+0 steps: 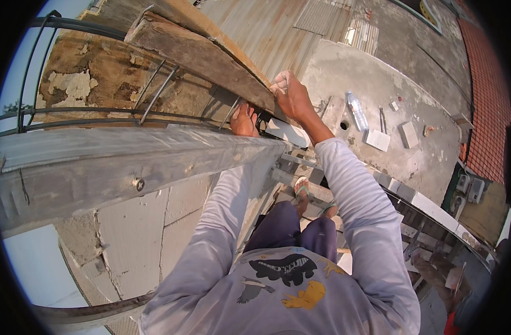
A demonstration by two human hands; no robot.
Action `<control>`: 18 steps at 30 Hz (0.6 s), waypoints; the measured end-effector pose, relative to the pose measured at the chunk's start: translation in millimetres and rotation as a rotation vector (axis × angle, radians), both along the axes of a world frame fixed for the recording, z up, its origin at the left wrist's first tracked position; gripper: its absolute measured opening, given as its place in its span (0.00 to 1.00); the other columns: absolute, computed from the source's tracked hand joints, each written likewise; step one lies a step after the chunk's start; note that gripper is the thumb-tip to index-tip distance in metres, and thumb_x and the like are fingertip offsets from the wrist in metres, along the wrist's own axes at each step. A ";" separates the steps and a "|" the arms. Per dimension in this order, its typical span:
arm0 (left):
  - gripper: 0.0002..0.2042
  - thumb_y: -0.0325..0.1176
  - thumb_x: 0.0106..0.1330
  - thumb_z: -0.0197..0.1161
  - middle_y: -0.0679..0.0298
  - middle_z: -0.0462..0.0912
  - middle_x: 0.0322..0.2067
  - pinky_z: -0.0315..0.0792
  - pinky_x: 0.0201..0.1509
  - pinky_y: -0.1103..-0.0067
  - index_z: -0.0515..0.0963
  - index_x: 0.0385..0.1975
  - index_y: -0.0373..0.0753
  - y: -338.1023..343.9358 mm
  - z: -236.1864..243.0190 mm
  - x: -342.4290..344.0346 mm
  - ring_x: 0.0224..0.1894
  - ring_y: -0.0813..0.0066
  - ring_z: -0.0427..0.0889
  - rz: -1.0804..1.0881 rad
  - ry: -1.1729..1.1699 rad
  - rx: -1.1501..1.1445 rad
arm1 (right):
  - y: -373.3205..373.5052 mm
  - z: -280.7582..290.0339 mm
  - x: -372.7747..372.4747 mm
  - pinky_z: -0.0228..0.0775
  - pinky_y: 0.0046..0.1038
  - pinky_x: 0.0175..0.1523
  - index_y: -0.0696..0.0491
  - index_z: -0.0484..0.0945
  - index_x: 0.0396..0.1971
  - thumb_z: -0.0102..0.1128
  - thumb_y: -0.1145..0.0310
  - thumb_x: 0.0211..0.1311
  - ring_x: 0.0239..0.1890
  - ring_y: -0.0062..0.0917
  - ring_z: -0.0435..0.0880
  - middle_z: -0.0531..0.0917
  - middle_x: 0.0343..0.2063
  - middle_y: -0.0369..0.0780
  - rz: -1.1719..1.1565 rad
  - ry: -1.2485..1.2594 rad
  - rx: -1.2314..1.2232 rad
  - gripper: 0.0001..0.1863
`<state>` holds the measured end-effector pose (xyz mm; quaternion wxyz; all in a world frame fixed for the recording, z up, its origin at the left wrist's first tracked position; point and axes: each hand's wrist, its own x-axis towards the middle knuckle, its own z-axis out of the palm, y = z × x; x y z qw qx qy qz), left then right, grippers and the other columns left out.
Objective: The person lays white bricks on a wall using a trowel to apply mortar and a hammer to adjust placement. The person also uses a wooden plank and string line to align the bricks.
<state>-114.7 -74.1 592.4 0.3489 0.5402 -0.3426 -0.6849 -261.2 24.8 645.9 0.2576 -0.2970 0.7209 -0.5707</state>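
Note:
A weathered wooden plank (205, 61) slants from the upper left down to my hands. My right hand (291, 97) is closed at its lower end, fingers curled at the edge. Below the plank, my left hand (245, 121) has its fingers bent beside a thin steel bar (229, 113); what lies inside them is hidden. A pale grey block (289, 132) sits just below my right wrist. Long reinforcing bars (115, 113) with cross ties run leftward from my left hand, above a grey beam (127, 162).
On the concrete slab (345, 61) at right lie a clear plastic bottle (356, 110), a pale block (376, 140), a second block (408, 134) and a pliers-like tool (383, 120). A stained board (71, 84) stands behind the bars. My sandalled feet (302, 188) rest on narrow supports above a drop.

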 end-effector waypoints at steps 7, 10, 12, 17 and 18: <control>0.15 0.38 0.81 0.54 0.58 0.84 0.43 0.76 0.56 0.73 0.76 0.54 0.32 31.7 62.5 26.8 0.46 0.71 0.82 -0.096 -0.138 -0.834 | 5.0 -4.2 2.5 0.76 0.42 0.52 0.54 0.70 0.52 0.61 0.73 0.68 0.47 0.46 0.87 0.88 0.41 0.46 -0.026 0.063 0.009 0.15; 0.14 0.34 0.79 0.52 0.51 0.84 0.43 0.75 0.56 0.67 0.76 0.53 0.28 7.0 83.8 19.4 0.46 0.61 0.82 -0.284 -0.509 -1.087 | 11.8 5.7 1.2 0.76 0.44 0.52 0.53 0.70 0.51 0.60 0.73 0.69 0.48 0.47 0.87 0.89 0.42 0.44 -0.058 0.113 0.055 0.14; 0.16 0.30 0.75 0.51 0.43 0.83 0.45 0.74 0.53 0.63 0.76 0.54 0.25 -10.7 91.5 9.4 0.49 0.52 0.83 -0.364 -0.678 -0.786 | 15.4 11.3 4.0 0.76 0.44 0.52 0.53 0.70 0.51 0.60 0.73 0.69 0.48 0.47 0.87 0.89 0.42 0.44 -0.071 0.138 0.069 0.14; 0.17 0.28 0.71 0.50 0.47 0.86 0.42 0.75 0.40 0.62 0.79 0.51 0.24 -56.5 91.4 -4.9 0.44 0.53 0.85 -0.445 -0.675 -0.405 | 13.5 16.0 9.4 0.76 0.45 0.50 0.52 0.70 0.54 0.63 0.71 0.68 0.45 0.52 0.86 0.87 0.39 0.47 -0.109 0.217 0.087 0.17; 0.17 0.28 0.71 0.50 0.49 0.87 0.43 0.75 0.39 0.63 0.79 0.52 0.25 -55.8 91.9 -9.5 0.43 0.54 0.86 -0.437 -0.642 -0.417 | 13.5 14.7 8.4 0.76 0.46 0.49 0.52 0.70 0.54 0.62 0.70 0.69 0.45 0.52 0.86 0.87 0.39 0.48 -0.117 0.235 0.090 0.17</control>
